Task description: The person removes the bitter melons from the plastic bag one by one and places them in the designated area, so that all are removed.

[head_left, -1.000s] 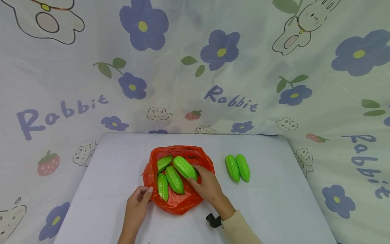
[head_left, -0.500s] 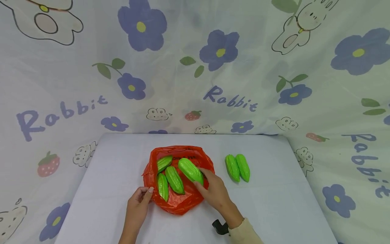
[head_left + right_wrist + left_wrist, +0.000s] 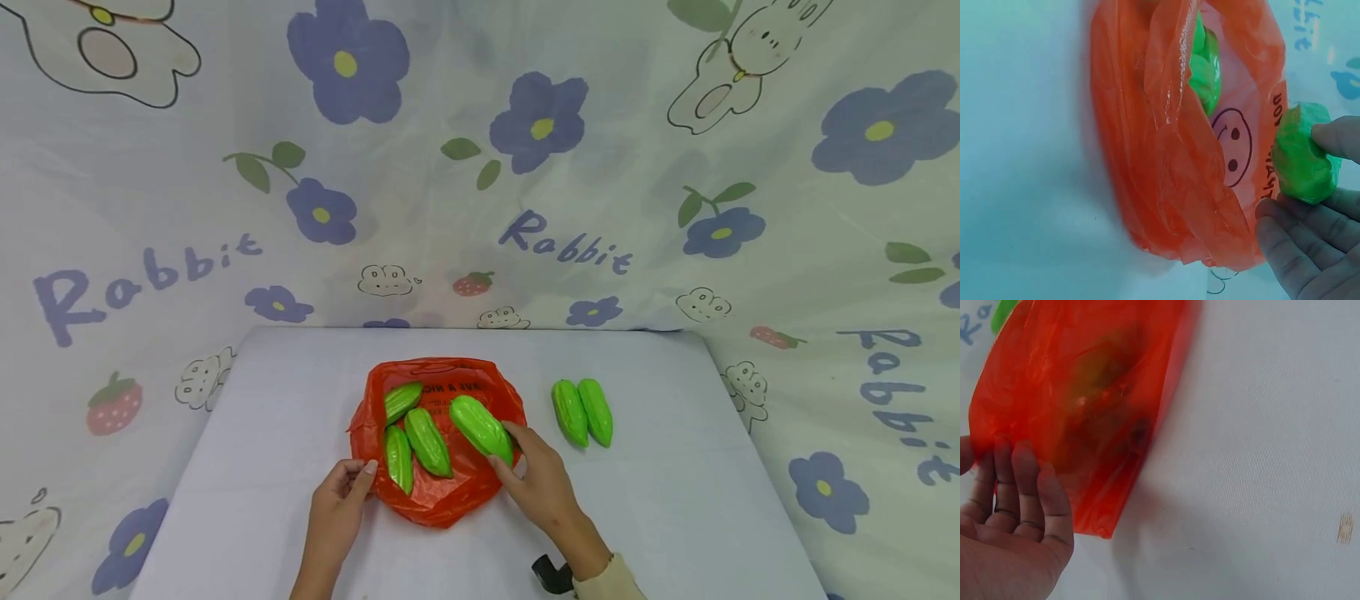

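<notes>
A red plastic bag (image 3: 472, 492) stands with its mouth spread wide on the white table. Three shiny green gourds, one of them a ridged gourd (image 3: 427, 442), lie inside toward its left. My left hand (image 3: 339, 508) pinches the bag's near-left rim between thumb and fingers; in the left wrist view its fingers (image 3: 1025, 469) show against the red plastic. My right hand (image 3: 542, 483) grips another green gourd (image 3: 480, 427) by its near end, over the bag's right side. The right wrist view shows this gourd (image 3: 1307, 153) between thumb and fingers, beside the bag's printed inner wall.
Two more green gourds (image 3: 583, 412) lie side by side on the table (image 3: 675, 500), right of the bag. A black device (image 3: 551, 575) is at the right wrist by the cream sleeve (image 3: 611, 579). A patterned curtain (image 3: 420, 183) rises behind the table.
My right hand has drawn the gourd it holds to the right and slightly nearer, away from the other gourds in the bag. The left hand stays at the rim.
</notes>
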A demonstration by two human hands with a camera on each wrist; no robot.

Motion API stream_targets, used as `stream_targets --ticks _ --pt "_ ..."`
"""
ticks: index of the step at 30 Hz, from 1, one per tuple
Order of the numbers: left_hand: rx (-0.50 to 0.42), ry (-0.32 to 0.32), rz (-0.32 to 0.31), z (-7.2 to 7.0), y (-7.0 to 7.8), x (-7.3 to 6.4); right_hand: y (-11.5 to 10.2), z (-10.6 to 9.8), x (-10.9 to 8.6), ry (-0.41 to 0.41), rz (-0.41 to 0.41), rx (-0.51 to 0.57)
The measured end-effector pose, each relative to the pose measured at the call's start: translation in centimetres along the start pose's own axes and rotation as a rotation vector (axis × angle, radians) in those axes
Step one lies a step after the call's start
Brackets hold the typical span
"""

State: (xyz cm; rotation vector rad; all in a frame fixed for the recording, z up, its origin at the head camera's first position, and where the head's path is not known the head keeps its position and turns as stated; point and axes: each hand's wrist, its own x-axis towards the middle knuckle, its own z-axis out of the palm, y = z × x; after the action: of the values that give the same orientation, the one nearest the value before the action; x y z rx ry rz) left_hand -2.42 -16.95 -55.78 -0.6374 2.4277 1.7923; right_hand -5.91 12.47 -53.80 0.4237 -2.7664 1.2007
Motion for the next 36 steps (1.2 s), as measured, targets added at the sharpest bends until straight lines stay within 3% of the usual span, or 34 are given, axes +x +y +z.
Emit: stream_targets --ticks 36 --pt "0.034 -0.011 -0.022 -0.1 0.2 -0.1 1.3 -1.5 -1.1 0.099 0.008 0.091"
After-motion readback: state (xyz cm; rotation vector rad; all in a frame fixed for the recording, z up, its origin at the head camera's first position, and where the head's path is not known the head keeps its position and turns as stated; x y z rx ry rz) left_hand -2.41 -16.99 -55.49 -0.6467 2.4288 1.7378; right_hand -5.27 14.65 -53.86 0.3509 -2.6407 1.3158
